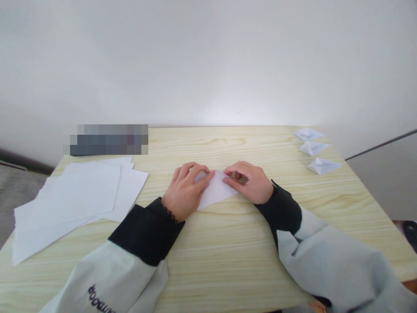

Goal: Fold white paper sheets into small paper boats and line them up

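Note:
A folded sheet of white paper (pixel 215 191), roughly triangular, lies on the wooden table between my hands. My left hand (pixel 188 187) covers its left side, with thumb and index finger closed on the upper edge near the peak. On the other side my right hand (pixel 249 180) pinches the sloping right edge between thumb and fingers. Part of the paper's left side is hidden under my left fingers.
Loose white paper sheets (pixel 81 191) overlap at the table's left. Three folded paper boats (pixel 314 148) stand in a column at the back right. A pixelated dark object (pixel 107 141) sits at the back left, before the white wall (pixel 211 61).

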The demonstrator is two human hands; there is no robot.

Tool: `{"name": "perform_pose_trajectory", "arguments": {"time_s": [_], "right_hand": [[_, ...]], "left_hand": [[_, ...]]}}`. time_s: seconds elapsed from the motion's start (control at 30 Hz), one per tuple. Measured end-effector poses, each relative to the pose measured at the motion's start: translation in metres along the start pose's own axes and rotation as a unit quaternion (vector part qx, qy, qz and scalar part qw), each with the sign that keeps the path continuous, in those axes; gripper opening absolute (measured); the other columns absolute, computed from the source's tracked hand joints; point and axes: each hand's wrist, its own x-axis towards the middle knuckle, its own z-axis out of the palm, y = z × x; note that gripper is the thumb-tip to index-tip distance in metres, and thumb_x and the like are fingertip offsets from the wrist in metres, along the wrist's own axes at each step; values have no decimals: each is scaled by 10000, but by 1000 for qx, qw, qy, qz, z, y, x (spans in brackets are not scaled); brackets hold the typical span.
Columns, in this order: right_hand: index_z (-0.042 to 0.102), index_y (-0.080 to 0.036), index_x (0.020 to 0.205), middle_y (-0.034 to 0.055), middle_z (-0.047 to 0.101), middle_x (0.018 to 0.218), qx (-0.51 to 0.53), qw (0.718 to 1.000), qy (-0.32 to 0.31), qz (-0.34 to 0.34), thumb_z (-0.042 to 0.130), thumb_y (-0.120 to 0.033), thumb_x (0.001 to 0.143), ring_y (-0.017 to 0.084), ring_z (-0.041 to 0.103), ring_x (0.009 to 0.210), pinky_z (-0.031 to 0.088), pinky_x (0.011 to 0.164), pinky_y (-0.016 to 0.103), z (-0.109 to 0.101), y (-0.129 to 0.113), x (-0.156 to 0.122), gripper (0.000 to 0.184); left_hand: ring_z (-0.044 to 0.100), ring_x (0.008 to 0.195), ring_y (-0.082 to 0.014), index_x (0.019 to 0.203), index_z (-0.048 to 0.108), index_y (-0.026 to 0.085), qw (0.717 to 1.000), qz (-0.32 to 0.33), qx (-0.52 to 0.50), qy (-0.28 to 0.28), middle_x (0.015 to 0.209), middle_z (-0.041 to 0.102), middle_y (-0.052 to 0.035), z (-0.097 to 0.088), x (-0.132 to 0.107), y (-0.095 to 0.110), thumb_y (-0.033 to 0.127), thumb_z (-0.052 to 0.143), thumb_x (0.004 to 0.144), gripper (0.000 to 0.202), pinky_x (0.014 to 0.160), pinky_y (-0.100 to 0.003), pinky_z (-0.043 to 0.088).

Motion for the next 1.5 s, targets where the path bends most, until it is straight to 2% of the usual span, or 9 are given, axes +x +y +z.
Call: {"name": "perform_pose_trajectory", "arguments": {"time_s": [0.13,0.33,0.47,0.57,0.8,0.97,1.1,1.3,1.5], "right_hand": [[617,-199,916,49,671,867,4,1000,10,-1,560,-239,823,148,584,718,479,681,276,-1,0,-5,116],[611,-218,973,48,682,920,-18,1000,6,-15,558,-188,822,165,620,827,510,757,292,-2,-3,-6,163],[609,-202,1015,59,673,1042,-10,997,-12,-71,543,-107,800,169,611,914,500,830,314,-3,-5,-5,244],[605,-201,1063,63,670,1065,-12,996,-22,-90,541,-107,796,173,609,909,504,825,328,-3,-6,-5,290],[648,-200,992,69,692,985,-21,998,19,-60,558,-115,804,169,627,872,528,781,308,-5,-10,-6,225],[644,-208,1034,63,697,1017,-21,993,-12,-119,579,-145,818,157,645,855,526,771,310,-10,-1,-4,235],[632,-184,1065,76,694,1036,-20,985,-40,-168,559,-110,832,146,642,878,517,752,302,-14,9,-1,255],[627,-164,1089,74,675,1094,-34,981,-52,-185,541,-106,843,144,603,869,521,759,306,-14,8,-1,267],[627,-159,1107,62,654,1140,-31,979,-68,-192,541,-120,848,154,563,854,530,760,313,-14,12,-4,275]], "left_hand": [[431,1077,-252,1188,558,217,999,24,-24,-15,1152,562,-88,0,7,-2,140,416,867,359,899,-448,378],[424,1107,-267,1189,553,210,997,13,-64,-27,1176,535,-93,-2,13,-7,316,462,874,345,938,-464,355],[421,1140,-248,1299,438,187,995,13,-89,-33,1215,532,-94,-1,12,-7,356,481,870,462,982,-427,341],[410,1163,-246,1301,444,220,994,27,-97,-36,1228,528,-77,-1,11,-7,313,478,875,437,993,-424,337],[441,1096,-248,1189,559,223,994,-7,-106,-16,1149,531,-83,1,11,-9,313,488,874,335,943,-424,391],[445,1039,-253,1222,536,211,996,4,-90,-22,1093,520,-92,0,8,-9,345,490,861,387,906,-447,410],[444,998,-252,1232,528,211,998,10,-63,-25,1053,516,-94,-2,6,-9,360,476,864,401,877,-445,420],[443,998,-249,1231,527,209,998,11,-55,-36,1049,516,-99,-3,5,-8,338,448,877,384,871,-446,423],[451,989,-245,1180,572,201,999,13,-49,-6,1026,529,-91,0,3,-11,349,479,870,356,865,-434,433]]}}
